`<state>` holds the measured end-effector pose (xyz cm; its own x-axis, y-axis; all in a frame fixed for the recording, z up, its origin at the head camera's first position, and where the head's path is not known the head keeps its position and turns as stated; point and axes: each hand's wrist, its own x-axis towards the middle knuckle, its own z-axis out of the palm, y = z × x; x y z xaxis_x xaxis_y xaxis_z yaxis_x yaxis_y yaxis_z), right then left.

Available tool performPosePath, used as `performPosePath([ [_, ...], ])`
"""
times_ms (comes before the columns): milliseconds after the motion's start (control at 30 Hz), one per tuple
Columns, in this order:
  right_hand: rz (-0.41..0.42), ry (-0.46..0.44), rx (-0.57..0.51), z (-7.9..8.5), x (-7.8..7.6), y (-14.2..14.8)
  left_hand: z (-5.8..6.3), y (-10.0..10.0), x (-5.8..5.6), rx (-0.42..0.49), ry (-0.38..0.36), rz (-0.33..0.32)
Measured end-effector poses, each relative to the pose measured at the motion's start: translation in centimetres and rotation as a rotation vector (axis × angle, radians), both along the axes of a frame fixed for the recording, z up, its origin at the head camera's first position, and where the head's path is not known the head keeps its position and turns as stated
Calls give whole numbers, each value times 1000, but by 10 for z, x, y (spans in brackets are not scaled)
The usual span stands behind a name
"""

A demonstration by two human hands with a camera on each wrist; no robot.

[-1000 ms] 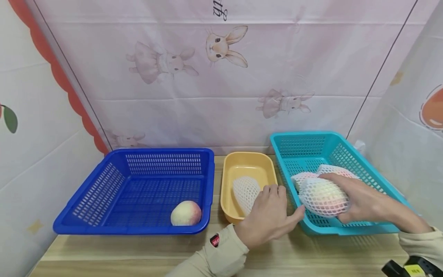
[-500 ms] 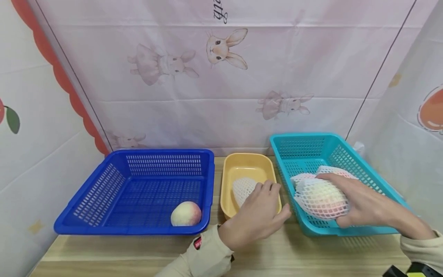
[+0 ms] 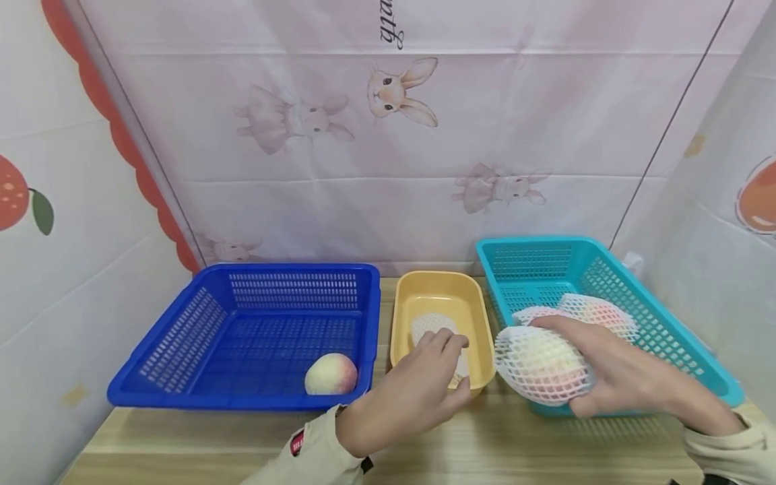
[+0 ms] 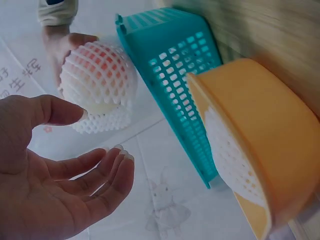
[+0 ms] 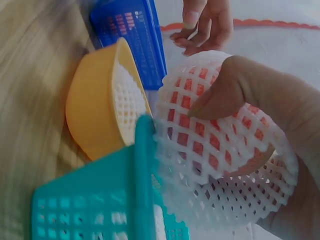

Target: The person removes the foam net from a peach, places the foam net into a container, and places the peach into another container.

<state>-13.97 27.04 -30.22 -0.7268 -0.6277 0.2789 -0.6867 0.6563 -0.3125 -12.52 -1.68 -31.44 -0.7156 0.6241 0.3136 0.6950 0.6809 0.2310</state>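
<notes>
In the head view my right hand (image 3: 612, 370) grips a peach (image 3: 548, 364) wrapped in a white foam net (image 5: 200, 150), held over the near left rim of the teal basket (image 3: 685, 330). The right wrist view shows the thumb pressed on the net, with red peach skin through its holes. My left hand (image 3: 415, 387) hovers over the near part of the yellow tray (image 3: 403, 330), fingers loosely bent and holding nothing. An emptied-looking foam net (image 3: 433, 325) lies in that tray, partly hidden by the left hand. Two netted peaches (image 3: 600, 313) lie in the teal basket behind the right hand.
A blue basket (image 3: 242, 401) stands on the left, with one bare peach (image 3: 331, 374) in its near right corner. The yellow tray sits between the two baskets on the wooden table (image 3: 200, 444). A printed cloth (image 3: 339, 222) hangs behind them.
My right hand has brought the netted peach left and toward me, out over the teal basket's rim. The left hand has drawn back to the left, away from the teal basket.
</notes>
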Motion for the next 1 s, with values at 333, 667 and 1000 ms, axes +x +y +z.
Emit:
performPosePath([
  [333,100,8,-29,-6,2,-20,-8,-20,8,23,-17,3],
  [667,210,-133,-95,-16,5,-39,-15,-33,17,38,12,29],
  [1000,231,-151,-70,-37,11,-61,-32,-43,26,62,-40,5],
])
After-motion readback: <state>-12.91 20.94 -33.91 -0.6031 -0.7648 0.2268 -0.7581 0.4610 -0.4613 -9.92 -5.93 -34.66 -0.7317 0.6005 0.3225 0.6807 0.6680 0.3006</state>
